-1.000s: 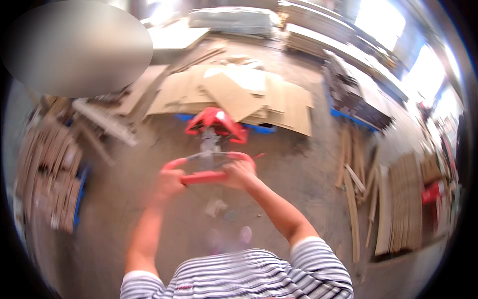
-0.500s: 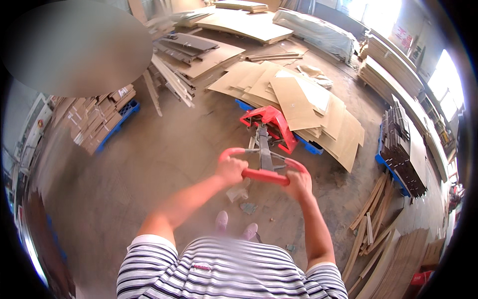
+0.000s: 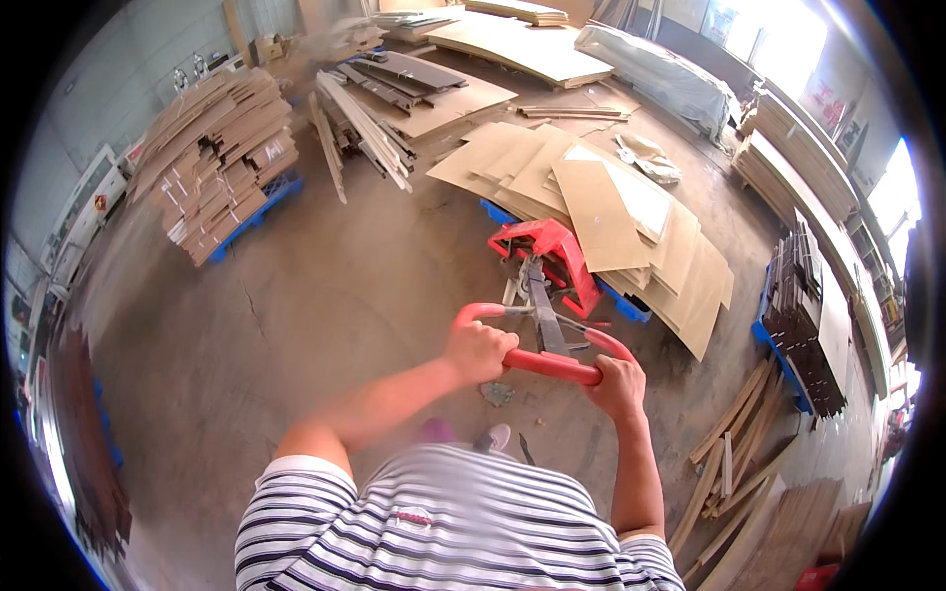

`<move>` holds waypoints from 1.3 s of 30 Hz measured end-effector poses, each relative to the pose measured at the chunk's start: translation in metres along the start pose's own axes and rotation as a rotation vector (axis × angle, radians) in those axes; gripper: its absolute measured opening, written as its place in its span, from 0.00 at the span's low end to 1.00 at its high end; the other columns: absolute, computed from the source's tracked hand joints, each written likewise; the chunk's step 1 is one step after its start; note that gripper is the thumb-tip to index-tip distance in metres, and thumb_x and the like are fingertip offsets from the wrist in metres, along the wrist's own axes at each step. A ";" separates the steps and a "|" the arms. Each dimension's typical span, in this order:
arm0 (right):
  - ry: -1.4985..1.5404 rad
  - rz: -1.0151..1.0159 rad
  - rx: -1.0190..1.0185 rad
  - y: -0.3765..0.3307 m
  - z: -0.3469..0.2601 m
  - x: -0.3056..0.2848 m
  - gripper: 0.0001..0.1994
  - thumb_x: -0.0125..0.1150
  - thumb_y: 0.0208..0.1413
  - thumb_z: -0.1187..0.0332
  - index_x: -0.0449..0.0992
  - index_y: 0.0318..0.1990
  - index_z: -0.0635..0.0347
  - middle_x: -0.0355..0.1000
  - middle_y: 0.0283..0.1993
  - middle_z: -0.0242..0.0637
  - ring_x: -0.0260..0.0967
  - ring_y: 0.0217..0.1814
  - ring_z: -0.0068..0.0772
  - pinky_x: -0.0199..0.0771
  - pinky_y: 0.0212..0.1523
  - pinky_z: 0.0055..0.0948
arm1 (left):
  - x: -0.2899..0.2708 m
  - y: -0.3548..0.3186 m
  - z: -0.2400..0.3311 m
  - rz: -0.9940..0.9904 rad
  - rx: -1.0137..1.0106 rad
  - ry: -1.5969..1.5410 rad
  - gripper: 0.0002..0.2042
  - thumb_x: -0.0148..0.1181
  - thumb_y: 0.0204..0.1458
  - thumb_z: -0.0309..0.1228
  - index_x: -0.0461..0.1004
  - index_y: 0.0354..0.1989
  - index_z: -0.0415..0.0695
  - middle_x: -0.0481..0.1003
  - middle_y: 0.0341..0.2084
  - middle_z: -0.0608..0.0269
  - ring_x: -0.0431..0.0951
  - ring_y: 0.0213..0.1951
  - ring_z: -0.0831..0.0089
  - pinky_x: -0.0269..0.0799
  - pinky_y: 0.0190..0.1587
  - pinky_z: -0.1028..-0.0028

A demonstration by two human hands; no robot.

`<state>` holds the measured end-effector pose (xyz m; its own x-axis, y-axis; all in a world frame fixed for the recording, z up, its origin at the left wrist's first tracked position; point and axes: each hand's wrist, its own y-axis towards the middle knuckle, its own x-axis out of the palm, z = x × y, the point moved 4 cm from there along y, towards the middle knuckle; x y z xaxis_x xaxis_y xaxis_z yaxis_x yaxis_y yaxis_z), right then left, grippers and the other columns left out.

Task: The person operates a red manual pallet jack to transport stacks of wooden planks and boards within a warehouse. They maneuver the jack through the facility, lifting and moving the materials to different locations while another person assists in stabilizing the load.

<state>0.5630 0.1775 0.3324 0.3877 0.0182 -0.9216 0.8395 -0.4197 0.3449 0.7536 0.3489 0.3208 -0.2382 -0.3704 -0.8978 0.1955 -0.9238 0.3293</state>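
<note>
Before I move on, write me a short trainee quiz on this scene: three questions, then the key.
1. True or false: the left hand grips the red handle.

2. Multiple choice: what lies on the blue pallet by the red pallet jack?
A) red bricks
B) tan boards
C) black tyres

3. Fill in the blank: the right hand holds the ____ end of the handle's crossbar, from the person's own viewpoint.

Key:
1. True
2. B
3. right
</note>
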 end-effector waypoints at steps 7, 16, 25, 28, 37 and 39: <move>0.107 -0.529 0.064 -0.147 -0.105 0.072 0.16 0.60 0.49 0.51 0.75 0.27 0.54 0.77 0.26 0.43 0.77 0.32 0.48 0.75 0.35 0.45 | 0.047 -0.177 -0.011 -0.113 0.096 0.053 0.06 0.62 0.42 0.34 0.71 0.25 0.48 0.75 0.19 0.63 0.79 0.25 0.61 0.71 0.29 0.62; 0.062 -0.470 0.063 -0.188 -0.160 0.050 0.14 0.62 0.47 0.53 0.76 0.27 0.54 0.77 0.27 0.41 0.77 0.32 0.47 0.75 0.36 0.45 | 0.025 -0.238 0.006 -0.023 0.062 0.049 0.07 0.63 0.43 0.35 0.71 0.24 0.48 0.76 0.20 0.65 0.79 0.28 0.64 0.69 0.32 0.62; 0.100 -0.373 0.067 -0.288 -0.206 0.051 0.13 0.62 0.44 0.55 0.74 0.25 0.55 0.75 0.24 0.42 0.76 0.29 0.47 0.74 0.34 0.45 | 0.021 -0.332 0.059 -0.050 0.022 0.080 0.07 0.63 0.43 0.35 0.71 0.25 0.49 0.76 0.21 0.67 0.79 0.29 0.64 0.69 0.35 0.62; 0.110 -0.370 0.060 -0.312 -0.230 0.044 0.13 0.63 0.44 0.56 0.74 0.25 0.55 0.75 0.23 0.42 0.76 0.28 0.47 0.73 0.33 0.45 | 0.017 -0.366 0.066 -0.040 0.030 0.048 0.07 0.63 0.43 0.35 0.71 0.26 0.49 0.76 0.21 0.66 0.79 0.29 0.65 0.68 0.33 0.62; 0.079 -0.364 0.015 -0.412 -0.268 0.021 0.12 0.61 0.45 0.57 0.74 0.26 0.55 0.76 0.24 0.41 0.76 0.29 0.45 0.73 0.33 0.44 | 0.015 -0.464 0.135 -0.030 0.043 0.104 0.08 0.63 0.43 0.34 0.70 0.25 0.49 0.74 0.19 0.66 0.78 0.27 0.65 0.67 0.32 0.62; 0.070 -0.369 0.010 -0.435 -0.276 0.018 0.12 0.61 0.45 0.57 0.74 0.26 0.55 0.76 0.24 0.41 0.77 0.30 0.45 0.73 0.33 0.44 | 0.008 -0.486 0.154 -0.031 0.043 0.072 0.08 0.62 0.44 0.34 0.69 0.25 0.48 0.74 0.18 0.65 0.78 0.26 0.65 0.67 0.31 0.62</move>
<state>0.3099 0.6111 0.2153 0.0850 0.2321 -0.9690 0.9242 -0.3817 -0.0104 0.5105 0.7796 0.1985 -0.1745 -0.3347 -0.9260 0.1473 -0.9387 0.3116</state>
